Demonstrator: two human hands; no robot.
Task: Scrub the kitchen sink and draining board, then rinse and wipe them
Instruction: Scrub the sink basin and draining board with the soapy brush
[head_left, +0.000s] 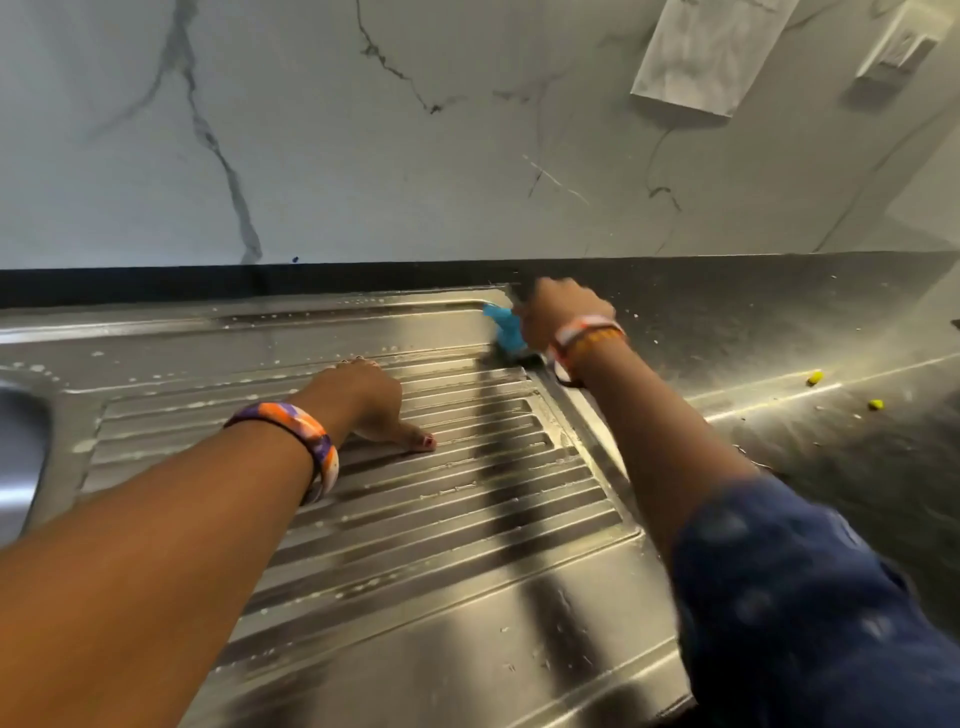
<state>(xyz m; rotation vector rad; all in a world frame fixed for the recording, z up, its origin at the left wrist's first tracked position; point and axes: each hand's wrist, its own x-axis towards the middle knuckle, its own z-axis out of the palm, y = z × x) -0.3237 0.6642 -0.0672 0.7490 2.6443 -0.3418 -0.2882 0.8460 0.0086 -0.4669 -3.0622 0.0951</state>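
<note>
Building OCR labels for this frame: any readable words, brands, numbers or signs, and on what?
None readable.
White sheet on the marble wall: faint grey marks, too blurred to read.
White wall fitting at top right: no legible marking.
Patterned bangles on the wrists: colour patches only, no letters.
Draining board and blue scrubber: no text shows.

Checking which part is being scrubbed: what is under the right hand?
A blue scrubber held by the right hand at the draining board's far right corner. Its scrubbing face and the metal beneath are covered.
</note>
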